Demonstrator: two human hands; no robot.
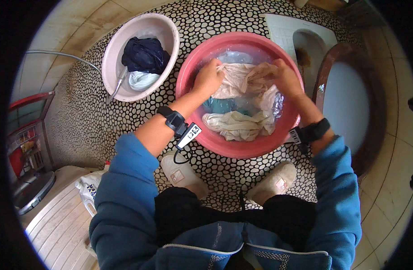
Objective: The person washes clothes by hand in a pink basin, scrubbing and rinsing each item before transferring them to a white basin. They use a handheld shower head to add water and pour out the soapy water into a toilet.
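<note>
A wet beige garment [242, 79] is stretched between my two hands over a round red plastic basin [226, 150]. My left hand [209, 78] grips its left end near the basin's far left side. At the right end, my right hand [287, 79] has hold of the bunched cloth. The lower part of the beige fabric [236, 125] lies folded in the cloudy water towards me. Teal cloth [221, 105] shows under the water between the folds. My fingertips are partly hidden by the fabric.
At left stands a pale pink basin [108, 64] holding dark navy cloth [144, 55], white cloth [144, 80] and a shower head [122, 76] on a hose. A squat toilet [280, 27] and a brown tub of greyish water [344, 104] are at right. My slippers [181, 172] stand on pebble-patterned floor.
</note>
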